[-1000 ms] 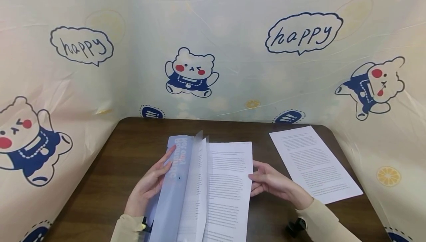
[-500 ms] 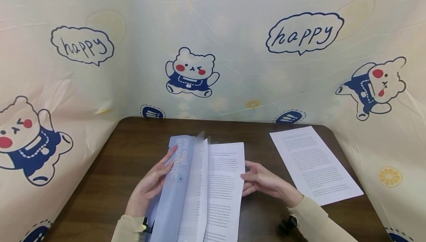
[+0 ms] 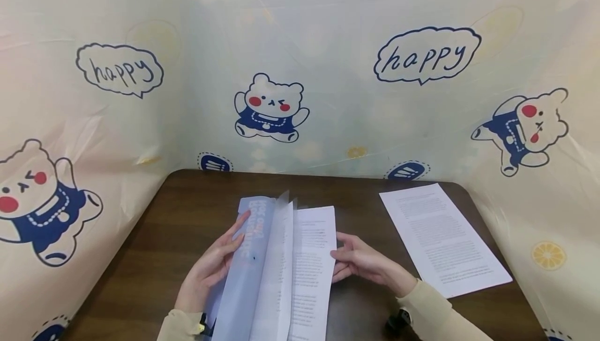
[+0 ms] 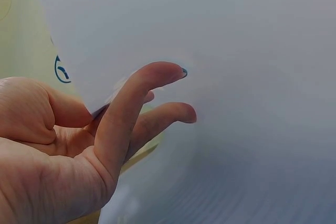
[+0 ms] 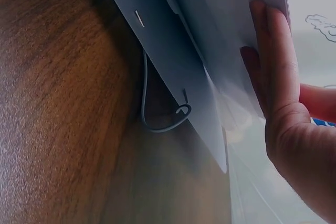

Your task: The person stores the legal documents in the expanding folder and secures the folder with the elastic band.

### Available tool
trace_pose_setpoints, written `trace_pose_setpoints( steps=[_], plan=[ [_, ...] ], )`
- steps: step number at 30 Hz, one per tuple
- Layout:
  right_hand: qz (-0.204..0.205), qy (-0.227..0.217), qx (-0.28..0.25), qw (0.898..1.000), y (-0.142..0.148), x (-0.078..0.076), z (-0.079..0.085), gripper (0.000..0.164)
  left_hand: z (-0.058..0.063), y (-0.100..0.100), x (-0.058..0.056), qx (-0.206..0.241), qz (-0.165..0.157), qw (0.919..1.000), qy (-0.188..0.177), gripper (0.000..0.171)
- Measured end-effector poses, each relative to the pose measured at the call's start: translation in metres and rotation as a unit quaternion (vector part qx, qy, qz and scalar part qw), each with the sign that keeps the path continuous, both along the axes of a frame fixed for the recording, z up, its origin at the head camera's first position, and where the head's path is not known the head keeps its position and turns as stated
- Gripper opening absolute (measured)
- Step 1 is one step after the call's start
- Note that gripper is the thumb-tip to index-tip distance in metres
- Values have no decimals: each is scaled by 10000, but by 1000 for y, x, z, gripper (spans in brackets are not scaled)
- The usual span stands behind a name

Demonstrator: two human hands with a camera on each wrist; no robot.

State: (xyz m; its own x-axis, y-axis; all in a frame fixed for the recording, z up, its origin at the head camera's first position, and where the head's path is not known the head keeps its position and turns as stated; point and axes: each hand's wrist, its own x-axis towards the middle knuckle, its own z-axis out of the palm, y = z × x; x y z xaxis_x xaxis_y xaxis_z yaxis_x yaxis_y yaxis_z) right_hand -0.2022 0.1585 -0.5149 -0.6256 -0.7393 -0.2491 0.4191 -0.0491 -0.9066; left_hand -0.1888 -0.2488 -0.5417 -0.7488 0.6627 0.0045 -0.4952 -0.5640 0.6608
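Observation:
A light blue plastic folder (image 3: 241, 283) with white lettering stands partly opened at the front middle of the table. Clear sleeves with printed pages (image 3: 274, 278) fan out inside it. My left hand (image 3: 211, 270) grips the folder's cover near its left edge; in the left wrist view two fingers (image 4: 163, 70) lie curved against the pale surface. My right hand (image 3: 363, 264) pinches the right edge of a printed sheet (image 3: 313, 263), thumb in front and fingers behind. The sheet's left side is hidden behind the sleeve pages.
Another printed sheet (image 3: 442, 242) lies at the right of the dark wooden table (image 3: 136, 257). A thin elastic cord (image 5: 157, 129) loops from the folder's edge in the right wrist view. A patterned curtain (image 3: 342, 96) surrounds the table's back and sides.
My right hand has moved left with the sheet, so a narrower strip of it shows beside the sleeve pages. The left hand keeps its grip on the folder.

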Motion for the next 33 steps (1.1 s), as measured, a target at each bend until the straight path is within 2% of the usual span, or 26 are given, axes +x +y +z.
trace_pose_setpoints(
  steps=[6,18,28,33],
  plan=[
    [32,-10,-27,10000,-7,0,0,59,-1,-1,0,-56,-7,9999,92,67],
    [25,4,-31,10000,-20,1,-4,58,4,-1,4,-380,149,9991,-73,68],
    [11,80,206,9998,-34,4,-4,58,5,3,6,-230,140,9996,-13,68],
    [-125,187,347,9991,-43,8,-6,57,7,8,6,-338,116,9994,12,68]
  ],
)
